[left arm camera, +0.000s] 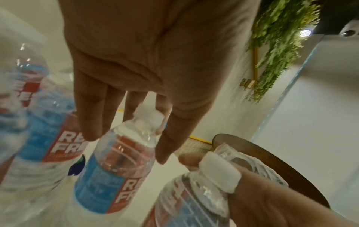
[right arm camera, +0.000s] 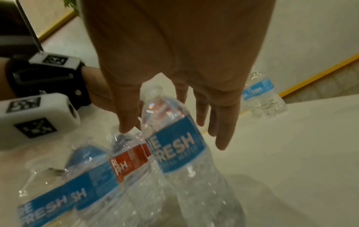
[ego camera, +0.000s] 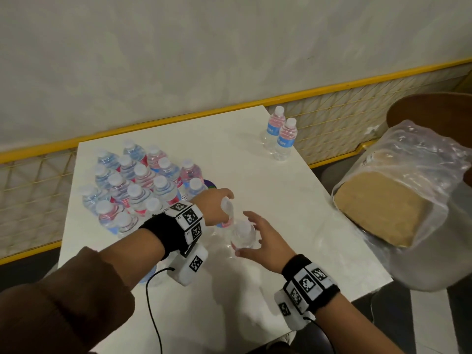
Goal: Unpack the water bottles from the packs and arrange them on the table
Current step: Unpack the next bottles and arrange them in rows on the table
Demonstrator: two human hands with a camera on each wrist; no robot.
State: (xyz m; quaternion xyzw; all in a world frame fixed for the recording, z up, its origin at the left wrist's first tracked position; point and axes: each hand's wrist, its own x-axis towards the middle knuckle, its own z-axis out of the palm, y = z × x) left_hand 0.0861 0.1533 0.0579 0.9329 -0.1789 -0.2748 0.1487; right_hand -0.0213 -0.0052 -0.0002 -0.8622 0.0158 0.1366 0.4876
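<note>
Near the middle of the white table (ego camera: 255, 162), two clear water bottles with white caps and blue and red labels stand close together. My left hand (ego camera: 217, 203) (left arm camera: 136, 135) pinches the cap of the tilted one (ego camera: 226, 215) (left arm camera: 120, 161). My right hand (ego camera: 251, 233) (right arm camera: 172, 135) is spread around the neck of the nearer one (ego camera: 242, 236) (right arm camera: 180, 145) with straight fingers, its thumb by the cap. A third bottle (right arm camera: 68, 192) leans beside them, largely hidden under my left wrist in the head view.
Several bottles (ego camera: 138, 182) stand clustered at the table's left. Two more bottles (ego camera: 281, 134) stand at the far right corner. An opened plastic pack wrap with a cardboard base (ego camera: 383, 200) sits on a wooden seat on the right. A yellow mesh rail (ego camera: 153, 123) runs behind.
</note>
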